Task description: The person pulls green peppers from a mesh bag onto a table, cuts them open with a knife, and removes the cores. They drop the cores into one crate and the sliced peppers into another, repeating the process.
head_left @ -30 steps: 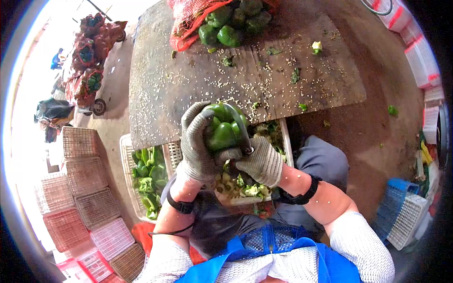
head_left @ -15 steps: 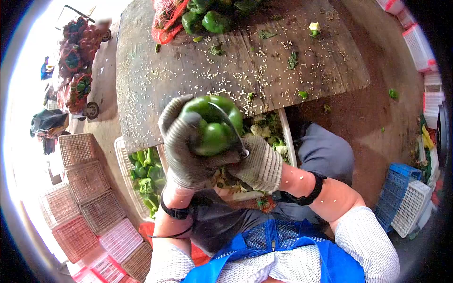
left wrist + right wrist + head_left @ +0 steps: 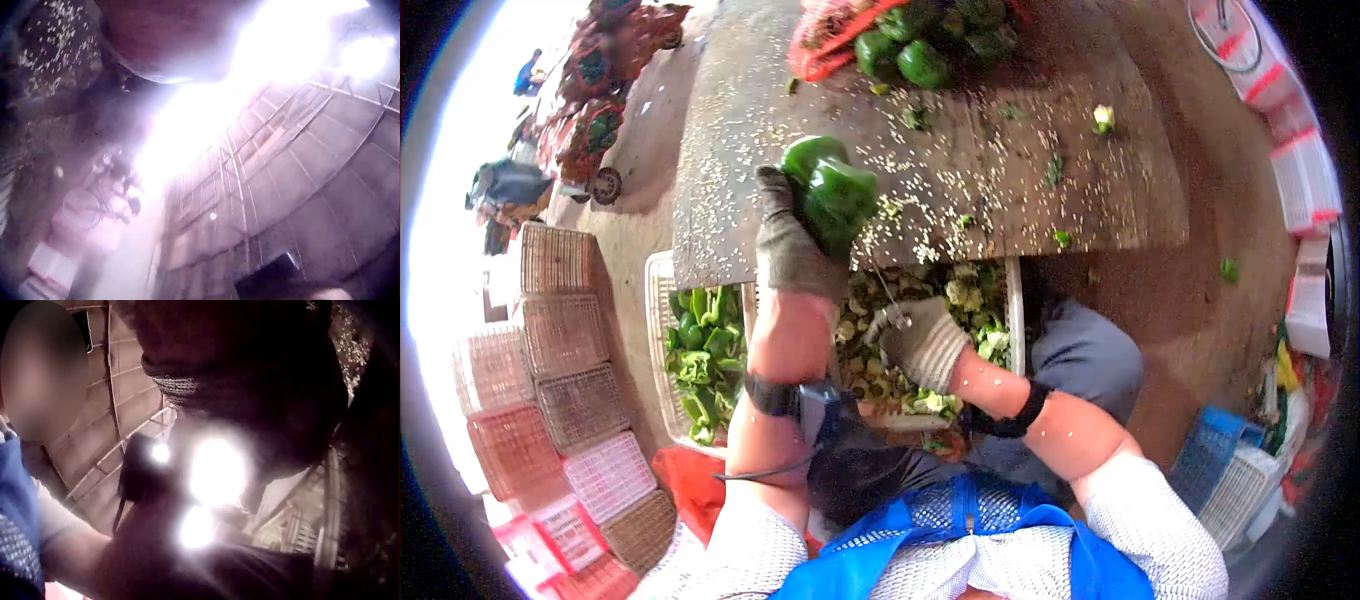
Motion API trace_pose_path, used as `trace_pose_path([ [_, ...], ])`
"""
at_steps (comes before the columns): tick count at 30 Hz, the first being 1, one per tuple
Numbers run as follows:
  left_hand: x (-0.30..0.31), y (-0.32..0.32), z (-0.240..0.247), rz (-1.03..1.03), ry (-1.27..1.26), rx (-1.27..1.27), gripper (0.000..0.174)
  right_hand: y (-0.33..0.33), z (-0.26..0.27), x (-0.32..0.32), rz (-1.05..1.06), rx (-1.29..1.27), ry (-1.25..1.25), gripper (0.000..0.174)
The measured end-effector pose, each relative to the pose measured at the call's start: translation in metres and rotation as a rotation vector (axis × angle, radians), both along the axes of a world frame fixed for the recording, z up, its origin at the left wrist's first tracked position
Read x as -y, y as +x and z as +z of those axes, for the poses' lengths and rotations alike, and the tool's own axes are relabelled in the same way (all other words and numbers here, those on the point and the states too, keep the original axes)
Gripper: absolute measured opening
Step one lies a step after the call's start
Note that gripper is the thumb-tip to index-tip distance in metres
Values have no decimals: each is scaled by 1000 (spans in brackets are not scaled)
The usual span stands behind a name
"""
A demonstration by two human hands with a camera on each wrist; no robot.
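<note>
In the head view my gloved left hand (image 3: 797, 245) grips a large green bell pepper (image 3: 840, 200) from below and behind, over the near edge of the wooden board (image 3: 730, 220). My gloved right hand (image 3: 927, 345) holds a thin curved knife (image 3: 886, 284), its blade pointing up and left toward the pepper. That hand is above a white crate (image 3: 1015, 330) of pale cores and green scraps. Glare and shadow fill both wrist views; a dark glove (image 3: 237, 381) shows in the right one.
Green peppers (image 3: 925, 65) spill from a red net bag (image 3: 825, 45) at the board's far side. White seeds dot the board. A second crate (image 3: 658, 300) at left holds green pepper pieces. Stacked baskets (image 3: 565, 335) stand farther left, a blue crate (image 3: 1215, 445) at right.
My left hand has moved forward, away from my right hand, carrying the pepper over the board. The knife, earlier against the pepper, is now apart from it. My right hand stays low.
</note>
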State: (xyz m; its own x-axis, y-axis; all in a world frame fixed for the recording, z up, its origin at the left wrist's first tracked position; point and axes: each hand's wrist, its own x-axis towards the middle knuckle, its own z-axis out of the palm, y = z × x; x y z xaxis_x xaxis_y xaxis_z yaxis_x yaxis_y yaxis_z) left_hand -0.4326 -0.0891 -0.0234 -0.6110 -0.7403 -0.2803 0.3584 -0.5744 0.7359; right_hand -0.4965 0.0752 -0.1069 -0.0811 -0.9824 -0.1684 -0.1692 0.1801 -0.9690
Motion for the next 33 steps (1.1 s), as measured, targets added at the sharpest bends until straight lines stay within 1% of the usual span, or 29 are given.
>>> trace_pose_path([
  [1,9,7,-3,-9,7,-3,50,4,-10,-5,-90,292,158,13],
  [2,18,14,-7,-21,16,-3,50,9,-5,-9,-111,23,195,15],
  [4,27,24,-16,-50,51,2,52,2,18,-16,-267,184,381,17],
  [5,28,27,-21,-71,76,7,53,-10,34,-14,-235,154,351,20],
  [6,24,27,-26,-126,43,26,54,-22,48,-13,-289,264,448,24],
  [7,21,27,-31,-179,9,44,55,-28,58,-8,-337,200,320,27],
  [8,14,26,-35,-266,-89,75,56,-34,65,-4,-390,139,190,29],
  [9,5,23,-24,-321,-163,86,56,-41,68,1,-421,121,109,32],
  [10,5,27,-26,-405,-144,130,60,-47,69,4,-456,103,27,36],
  [11,-4,27,-28,-344,-184,185,64,-53,68,4,-433,184,17,51],
  [12,-12,27,-29,-279,-228,237,69,-53,69,2,-421,127,-39,56],
  [13,-17,25,-24,-282,-196,231,77,-52,71,2,-406,69,-94,62],
  [14,-22,24,-12,-323,-216,302,81,-52,72,2,-387,10,-147,67],
  [15,-29,23,-3,-353,-254,334,84,-53,70,1,-312,-184,-88,80],
  [16,-36,22,1,-382,-290,366,86,-48,60,-1,-349,-199,-129,86],
  [17,-41,21,0,-390,-291,362,92,-47,56,-2,-339,-163,-158,88],
  [18,-47,20,-1,-395,-367,376,95,-47,53,-4,-328,-126,-182,90],
  [20,-54,19,10,-423,-467,467,97,-51,55,-10,-303,-156,-208,89],
  [22,-54,23,8,-450,-596,518,97,-54,57,-13,-287,-181,-213,89],
  [24,-52,23,14,-479,-472,453,99,-55,57,-16,-282,-206,-196,90],
  [25,-45,24,7,-507,-503,436,99,-57,58,-16,-270,-237,-171,88],
  [26,-39,25,0,-533,-532,419,100,-57,68,-14,-281,-219,-92,85],
  [27,-37,24,-3,-540,-418,375,100,-55,63,-15,-313,-248,-147,83],
  [28,-33,24,-6,-557,-408,385,99,-55,59,-15,-343,-280,-207,80],
  [30,-30,21,-4,-580,-343,405,94,-60,66,-16,-325,-283,-164,75],
  [31,-27,19,-6,-606,-410,472,88,-62,65,-17,-346,-205,-154,68],
  [32,-23,20,-14,-603,-360,391,81,-64,64,-18,-368,-128,-145,60],
  [33,-21,21,-27,-557,-345,323,81,-67,72,-19,-354,8,-33,57],
])
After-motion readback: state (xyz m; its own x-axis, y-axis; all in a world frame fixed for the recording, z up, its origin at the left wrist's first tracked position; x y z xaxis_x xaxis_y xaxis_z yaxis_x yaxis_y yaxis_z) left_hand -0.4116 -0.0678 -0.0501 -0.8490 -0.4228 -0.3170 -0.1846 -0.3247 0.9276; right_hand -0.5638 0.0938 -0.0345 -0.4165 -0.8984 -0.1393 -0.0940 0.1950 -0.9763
